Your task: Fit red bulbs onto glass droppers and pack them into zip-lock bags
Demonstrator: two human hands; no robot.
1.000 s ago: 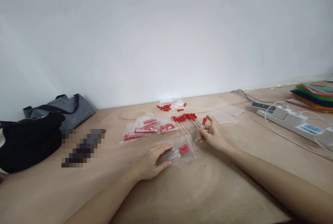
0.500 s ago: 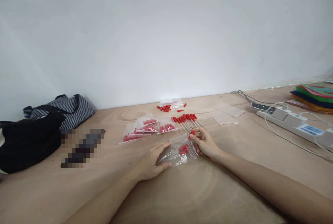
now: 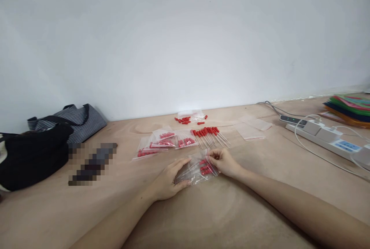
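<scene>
A clear zip bag (image 3: 196, 177) lies on the table in front of me, with several red-topped droppers (image 3: 206, 170) inside. My left hand (image 3: 170, 181) steadies the bag's left end between thumb and fingers. At the right-hand mouth of the bag, my right hand (image 3: 221, 161) has its fingers pinched together; a red dropper top shows at the fingertips, partly hidden by plastic. Just beyond, a row of loose droppers (image 3: 206, 131) with red bulbs and thin pale stems lies fanned out. Filled zip bags (image 3: 162, 143) overlap to the left of that row.
Loose red bulbs (image 3: 186, 120) lie by a plastic bag (image 3: 190, 113) near the wall. Flat bags (image 3: 251, 130) are at right, before a power strip (image 3: 323, 135) with cables. Coloured sheets (image 3: 348, 108) lie far right; a striped bag (image 3: 86, 123) and black cloth (image 3: 34, 158) left.
My right hand has moved slightly left and pushed the red dropper top into the bag's mouth. The red tops inside have spread. My left hand stays where it was.
</scene>
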